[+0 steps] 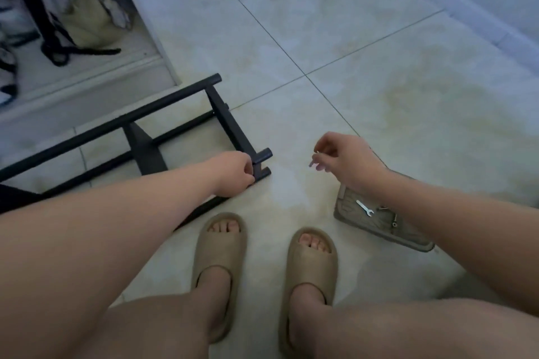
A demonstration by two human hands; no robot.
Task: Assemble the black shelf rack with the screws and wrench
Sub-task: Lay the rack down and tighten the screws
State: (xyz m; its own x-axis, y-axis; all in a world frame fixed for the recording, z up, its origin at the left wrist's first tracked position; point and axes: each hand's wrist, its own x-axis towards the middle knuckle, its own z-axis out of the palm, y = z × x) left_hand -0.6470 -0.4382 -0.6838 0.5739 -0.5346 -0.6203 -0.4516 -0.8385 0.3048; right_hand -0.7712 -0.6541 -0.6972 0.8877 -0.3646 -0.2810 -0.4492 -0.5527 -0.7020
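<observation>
Both of my hands are busy. The fingers of my left hand (pixel 233 173) are curled round the near corner of the black shelf rack (pixel 227 119), right where its end bar meets two short round stubs. My right hand (pixel 344 160) hangs in the air just beside that corner without touching it. Its thumb and forefinger are pinched on a small pale bit (pixel 315 152), too tiny and blurred for me to say whether it is a screw, and the other fingertips (pixel 320 167) are curled loosely beneath.

From my left hand the rack stretches away to the left, lying flat on the tiled floor (pixel 320 38), with long black rails and a broad cross brace between them. Under my right forearm a tan ridged pad (pixel 379 230) sits on the floor. The silver wrench (pixel 364 208) lies on it, and a few screws (pixel 393 223) lie near the wrench, partly hidden by my arm. Between the rack and the pad stand my feet in tan sandals (pixel 221 242). At the far left is an open white cupboard (pixel 163 46) with a pale bag (pixel 81 3) inside.
</observation>
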